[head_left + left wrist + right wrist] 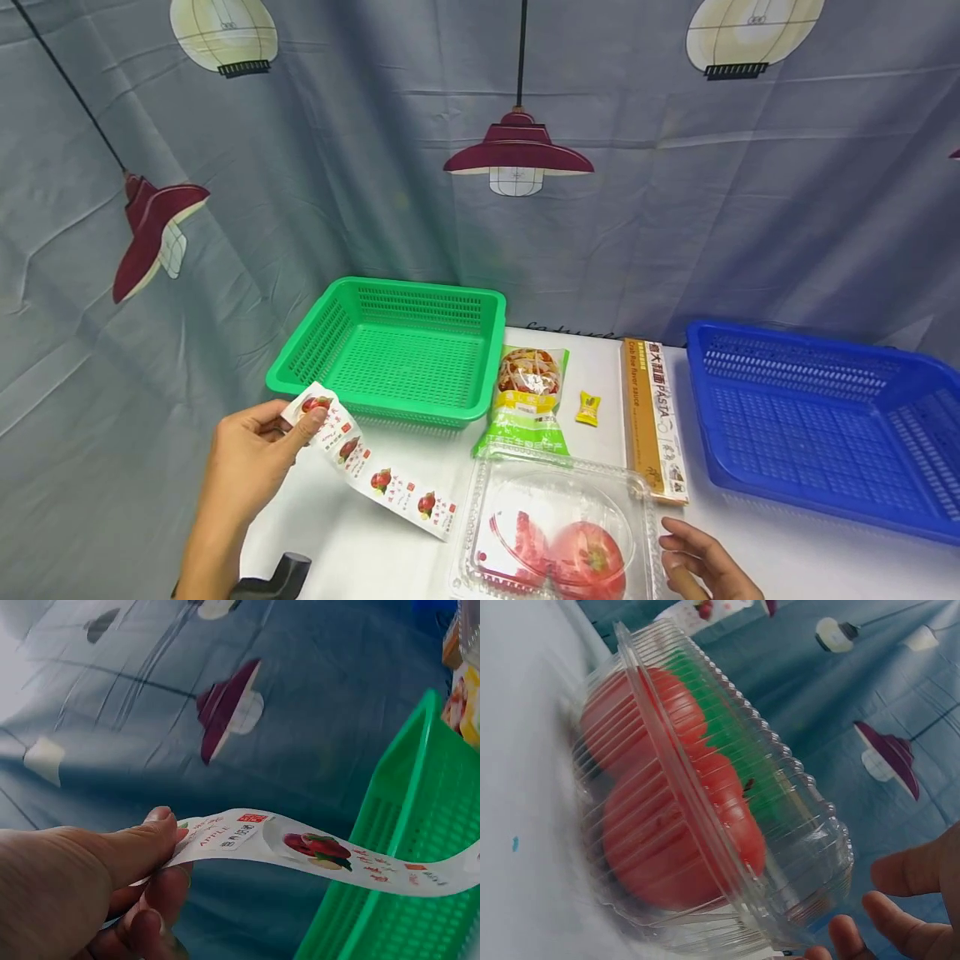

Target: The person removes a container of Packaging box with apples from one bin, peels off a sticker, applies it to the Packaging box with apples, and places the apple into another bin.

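Left hand (pixel 249 458) pinches label strip (pixel 381 481); right hand (pixel 703 560) relaxed; left wrist alone shows "APPLE" (pixel 215 837).

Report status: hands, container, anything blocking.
Left hand pinches white printed apple-label strip. Right hand holds nothing, beside clear plastic clamshell box. Box closed, red round fruits inside. Nothing seen between right hand and box.

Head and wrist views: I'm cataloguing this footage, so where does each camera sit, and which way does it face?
Head: worn on the head, facing forward and down at the white table; left hand and right hand both show.
Left wrist: on that wrist, looking past the left fingers along the sticker strip, green basket beyond.
Right wrist: on that wrist, looking at the clear box of red fruit; right fingers show at lower right.
Shared: head and left wrist both show the sticker strip; head and right wrist, the clear box.
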The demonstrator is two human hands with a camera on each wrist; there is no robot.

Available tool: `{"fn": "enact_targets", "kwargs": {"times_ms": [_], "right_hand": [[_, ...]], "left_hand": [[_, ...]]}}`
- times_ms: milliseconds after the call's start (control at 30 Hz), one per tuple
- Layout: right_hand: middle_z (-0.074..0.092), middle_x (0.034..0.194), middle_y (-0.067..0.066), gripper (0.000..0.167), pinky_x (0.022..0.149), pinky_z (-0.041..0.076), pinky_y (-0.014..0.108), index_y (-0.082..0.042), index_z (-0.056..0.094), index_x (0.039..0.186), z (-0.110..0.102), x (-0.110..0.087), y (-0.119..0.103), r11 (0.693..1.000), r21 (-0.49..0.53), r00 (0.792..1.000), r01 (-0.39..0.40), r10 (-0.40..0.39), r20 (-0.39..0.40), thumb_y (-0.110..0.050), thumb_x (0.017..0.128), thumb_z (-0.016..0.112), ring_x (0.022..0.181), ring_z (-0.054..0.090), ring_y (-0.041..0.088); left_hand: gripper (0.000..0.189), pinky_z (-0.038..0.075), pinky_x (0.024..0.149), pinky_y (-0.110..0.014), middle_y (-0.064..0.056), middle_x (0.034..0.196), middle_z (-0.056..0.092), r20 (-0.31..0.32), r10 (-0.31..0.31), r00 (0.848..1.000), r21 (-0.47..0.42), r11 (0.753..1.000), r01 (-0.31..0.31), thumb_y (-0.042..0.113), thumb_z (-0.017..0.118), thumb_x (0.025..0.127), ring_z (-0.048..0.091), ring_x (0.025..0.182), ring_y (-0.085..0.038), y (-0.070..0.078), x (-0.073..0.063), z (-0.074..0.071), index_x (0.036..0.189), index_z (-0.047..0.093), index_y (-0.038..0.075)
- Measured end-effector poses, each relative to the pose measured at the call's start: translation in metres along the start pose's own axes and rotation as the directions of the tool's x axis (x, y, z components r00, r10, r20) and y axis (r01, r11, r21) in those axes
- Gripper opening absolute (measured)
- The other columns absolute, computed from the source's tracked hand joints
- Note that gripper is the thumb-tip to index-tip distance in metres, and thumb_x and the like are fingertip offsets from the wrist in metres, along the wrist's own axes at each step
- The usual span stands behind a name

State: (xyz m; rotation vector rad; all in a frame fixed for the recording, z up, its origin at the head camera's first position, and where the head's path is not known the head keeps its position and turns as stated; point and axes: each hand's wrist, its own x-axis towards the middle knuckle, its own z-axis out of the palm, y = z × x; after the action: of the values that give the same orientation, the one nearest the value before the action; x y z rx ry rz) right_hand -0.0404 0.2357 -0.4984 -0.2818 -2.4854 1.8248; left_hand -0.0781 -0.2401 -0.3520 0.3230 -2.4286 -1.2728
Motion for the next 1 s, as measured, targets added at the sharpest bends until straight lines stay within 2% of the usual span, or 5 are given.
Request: {"fn": "enact_targets", "kwargs": {"times_ms": [167,367,533,800,1000], "right_hand": [[0.063,0.100,-0.008,0.032,0.068,0.053,0.029,-0.002,0.057,0.128,0.002,-0.001,0.001,1.000,-0.004,1.000,-0.010,0.010,0.010,-0.009,0.097,0.062,0.087,0.061,0.007],[0.064,0.100,-0.010,0.030,0.068,0.053,0.027,-0.004,0.060,0.125,0.000,-0.002,0.002,1.000,0.028,1.000,0.013,-0.013,-0.006,-0.007,0.096,0.064,0.087,0.061,0.006],[0.065,0.100,-0.011,0.029,0.067,0.052,0.025,-0.008,0.063,0.123,-0.002,0.000,0.003,0.997,0.071,1.000,0.017,-0.016,-0.015,-0.006,0.094,0.066,0.088,0.061,0.004],[0.066,0.099,-0.015,0.027,0.068,0.052,0.020,-0.006,0.066,0.119,-0.002,-0.002,-0.005,0.997,0.074,0.999,-0.005,0.009,-0.046,-0.009,0.093,0.069,0.089,0.060,-0.001],[0.068,0.097,-0.015,0.023,0.068,0.050,0.016,0.003,0.066,0.113,0.003,-0.005,-0.020,0.999,0.020,0.987,0.034,-0.030,-0.157,-0.003,0.091,0.070,0.087,0.062,-0.003]], "left_hand": [[0.029,0.046,0.050,-0.028,-0.006,0.067,0.067,0.097,0.017,0.995,-0.063,0.998,-0.010,0.027,0.078,0.086,0.061,0.053,-0.019,0.017,-0.002,0.006,0.099,0.073,0.001],[0.025,0.050,0.055,-0.031,-0.007,0.069,0.069,0.198,0.072,0.978,-0.168,0.985,-0.038,0.022,0.081,0.084,0.064,0.055,-0.023,0.033,-0.007,0.013,0.095,0.073,0.002],[0.021,0.051,0.056,-0.032,-0.001,0.072,0.070,0.276,0.106,0.955,-0.153,0.986,-0.066,0.025,0.083,0.081,0.066,0.058,-0.023,0.046,-0.009,0.022,0.093,0.073,0.010],[0.012,0.053,0.055,-0.033,0.004,0.074,0.069,0.405,0.202,0.892,-0.147,0.977,-0.155,0.015,0.081,0.083,0.066,0.058,-0.017,0.071,-0.012,0.038,0.091,0.072,0.017],[0.013,0.053,0.055,-0.031,0.006,0.076,0.069,0.469,0.259,0.844,-0.178,0.964,-0.197,0.008,0.078,0.084,0.066,0.060,-0.013,0.086,-0.019,0.049,0.094,0.072,0.015]]}}
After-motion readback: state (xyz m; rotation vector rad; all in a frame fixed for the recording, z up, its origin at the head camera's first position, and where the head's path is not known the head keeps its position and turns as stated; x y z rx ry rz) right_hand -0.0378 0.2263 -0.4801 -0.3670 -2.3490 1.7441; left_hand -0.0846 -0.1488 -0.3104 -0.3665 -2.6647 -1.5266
